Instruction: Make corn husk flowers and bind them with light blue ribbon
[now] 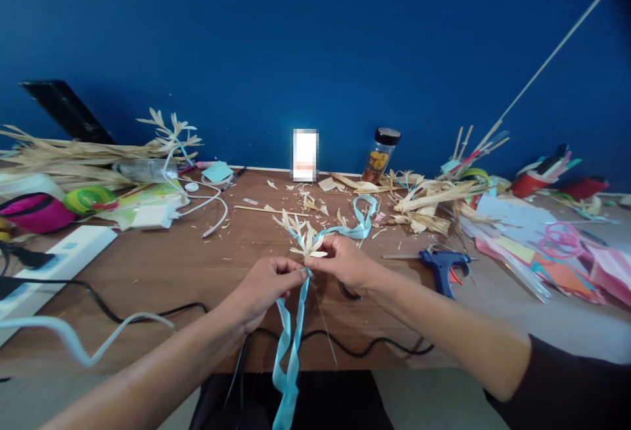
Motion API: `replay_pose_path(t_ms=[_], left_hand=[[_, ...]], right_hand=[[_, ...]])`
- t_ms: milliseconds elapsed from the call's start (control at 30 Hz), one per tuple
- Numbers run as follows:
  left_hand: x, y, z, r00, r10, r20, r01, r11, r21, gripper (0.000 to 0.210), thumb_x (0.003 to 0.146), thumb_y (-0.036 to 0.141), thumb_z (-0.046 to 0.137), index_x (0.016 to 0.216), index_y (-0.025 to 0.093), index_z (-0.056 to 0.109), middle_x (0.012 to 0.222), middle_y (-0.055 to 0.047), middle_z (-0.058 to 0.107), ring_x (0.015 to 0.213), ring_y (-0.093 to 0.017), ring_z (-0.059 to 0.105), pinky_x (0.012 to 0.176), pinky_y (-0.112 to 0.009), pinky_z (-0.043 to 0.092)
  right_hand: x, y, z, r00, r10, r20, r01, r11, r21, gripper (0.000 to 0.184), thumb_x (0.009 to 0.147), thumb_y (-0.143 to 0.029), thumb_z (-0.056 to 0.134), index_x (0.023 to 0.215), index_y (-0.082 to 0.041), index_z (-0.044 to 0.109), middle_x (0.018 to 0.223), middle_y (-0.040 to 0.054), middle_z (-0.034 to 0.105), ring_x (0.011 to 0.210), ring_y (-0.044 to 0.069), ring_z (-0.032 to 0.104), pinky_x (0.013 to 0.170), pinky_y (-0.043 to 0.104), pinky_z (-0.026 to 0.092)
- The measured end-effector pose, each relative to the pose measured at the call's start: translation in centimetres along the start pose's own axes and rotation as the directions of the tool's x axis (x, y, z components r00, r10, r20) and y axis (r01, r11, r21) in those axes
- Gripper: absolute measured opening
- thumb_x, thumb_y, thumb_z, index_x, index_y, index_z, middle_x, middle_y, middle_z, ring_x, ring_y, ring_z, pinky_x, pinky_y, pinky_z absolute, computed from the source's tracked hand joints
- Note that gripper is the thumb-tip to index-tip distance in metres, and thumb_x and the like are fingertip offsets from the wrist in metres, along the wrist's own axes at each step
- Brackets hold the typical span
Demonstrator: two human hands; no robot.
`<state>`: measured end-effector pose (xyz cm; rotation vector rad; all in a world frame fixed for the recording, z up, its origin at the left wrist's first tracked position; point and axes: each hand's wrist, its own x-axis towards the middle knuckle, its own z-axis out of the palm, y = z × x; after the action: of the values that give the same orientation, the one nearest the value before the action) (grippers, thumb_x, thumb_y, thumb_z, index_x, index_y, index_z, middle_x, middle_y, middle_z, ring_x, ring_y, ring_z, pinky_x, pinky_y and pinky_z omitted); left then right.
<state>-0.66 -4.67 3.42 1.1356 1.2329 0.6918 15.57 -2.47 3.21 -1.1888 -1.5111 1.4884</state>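
Observation:
A pale flower with petals of dried husk is held low over the front of the table. Below the petals, my right hand pinches its base. My left hand is closed at the stem just beneath, its thumb and fingertips on a light blue ribbon. Two lengths of this ribbon hang over the table edge toward my lap. More blue ribbon loops on the table behind the flower. A thin, straight wire-like strand slants down from the fingertips. The exact grip point on the stem is partly hidden by my fingers.
A blue glue gun lies right. Dried husks and scraps litter the back, near a dark-lidded jar. Left are a white power strip, cables and a pink pouch. Coloured paper covers the right side. A black cable crosses the front.

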Motion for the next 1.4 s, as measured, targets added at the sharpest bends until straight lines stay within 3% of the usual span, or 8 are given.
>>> replay_pose_path(t_ms=[300,500,833,1000,1133,1267,1333,1400], left_hand=[[-0.4,0.3,0.5,1.0,-0.008,0.014,0.008,0.999,-0.034,0.015,0.061,0.026,0.064,0.056,0.012,0.062,0.048,0.005,0.047,0.044,-0.006,0.031,0.044,-0.021,0.023],[-0.6,0.0,0.8,1.0,-0.012,0.021,0.013,0.999,-0.049,0.016,0.059,0.028,0.066,0.063,0.012,0.063,0.051,0.004,0.052,0.045,-0.007,0.034,0.045,-0.021,0.024],[-0.1,-1.2,1.9,0.989,0.025,-0.148,-0.036,0.997,-0.074,0.013,0.06,0.026,0.063,0.06,0.013,0.059,0.047,0.006,0.046,0.042,-0.007,0.035,0.044,-0.021,0.024],[0.1,-0.7,1.6,0.985,0.036,-0.166,-0.049,0.996,-0.08,0.017,0.06,0.026,0.063,0.052,0.014,0.054,0.044,0.007,0.043,0.042,-0.006,0.032,0.043,-0.021,0.022],[0.2,-0.6,0.7,0.983,0.065,-0.172,-0.079,0.994,-0.074,0.018,0.06,0.028,0.065,0.057,0.013,0.056,0.049,0.006,0.045,0.045,-0.006,0.033,0.045,-0.021,0.023],[0.2,-0.4,-0.1,0.986,0.052,-0.157,-0.067,0.994,-0.089,0.019,0.06,0.029,0.067,0.059,0.013,0.057,0.051,0.006,0.046,0.046,-0.006,0.034,0.046,-0.021,0.025],[0.1,-0.1,-0.2,0.99,0.045,-0.13,-0.059,0.993,-0.105,0.02,0.059,0.03,0.067,0.058,0.013,0.057,0.051,0.006,0.046,0.045,-0.006,0.035,0.046,-0.021,0.026],[-0.1,0.3,-0.3,0.994,0.043,-0.099,-0.055,0.991,-0.122,0.021,0.058,0.031,0.068,0.057,0.013,0.057,0.049,0.006,0.045,0.045,-0.006,0.036,0.046,-0.021,0.026]], right_hand=[[-0.5,-0.9,0.1,0.98,-0.199,-0.025,0.169,0.888,-0.428,0.007,0.066,-0.018,0.064,0.063,-0.015,0.058,0.058,-0.0027,0.055,0.056,0.01,0.049,0.052,0.021,0.036],[-0.7,-0.6,0.6,0.959,-0.278,-0.061,0.202,0.814,-0.545,0.003,0.066,-0.013,0.061,0.064,-0.015,0.059,0.063,0.0,0.062,0.061,0.012,0.053,0.058,0.023,0.038],[-0.3,0.1,0.9,0.952,-0.284,-0.11,0.17,0.795,-0.583,0.004,0.066,-0.017,0.063,0.068,-0.02,0.062,0.069,0.0015,0.065,0.066,0.016,0.055,0.062,0.028,0.037],[-0.3,-0.3,1.0,0.954,-0.276,-0.113,0.18,0.836,-0.518,0.005,0.069,-0.017,0.061,0.071,-0.02,0.064,0.069,0.0012,0.064,0.066,0.017,0.055,0.063,0.028,0.037],[-0.4,-0.2,0.9,0.962,-0.259,-0.081,0.218,0.917,-0.334,0.013,0.077,-0.018,0.052,0.086,-0.02,0.061,0.073,0.0014,0.064,0.066,0.015,0.056,0.062,0.027,0.04],[-0.4,0.1,0.7,0.96,-0.221,-0.171,0.175,0.952,-0.25,0.007,0.076,-0.024,0.055,0.08,-0.019,0.058,0.072,0.0011,0.062,0.065,0.014,0.054,0.061,0.026,0.04],[-0.4,0.2,0.7,0.973,-0.128,-0.194,0.085,0.973,-0.215,0.012,0.075,-0.029,0.057,0.071,-0.017,0.06,0.064,0.0,0.059,0.06,0.013,0.051,0.059,0.026,0.038],[-0.3,0.1,0.8,0.991,0.049,-0.126,-0.057,0.997,-0.06,0.022,0.075,-0.037,0.057,0.068,-0.016,0.062,0.059,-0.0012,0.056,0.054,0.011,0.046,0.055,0.025,0.035]])
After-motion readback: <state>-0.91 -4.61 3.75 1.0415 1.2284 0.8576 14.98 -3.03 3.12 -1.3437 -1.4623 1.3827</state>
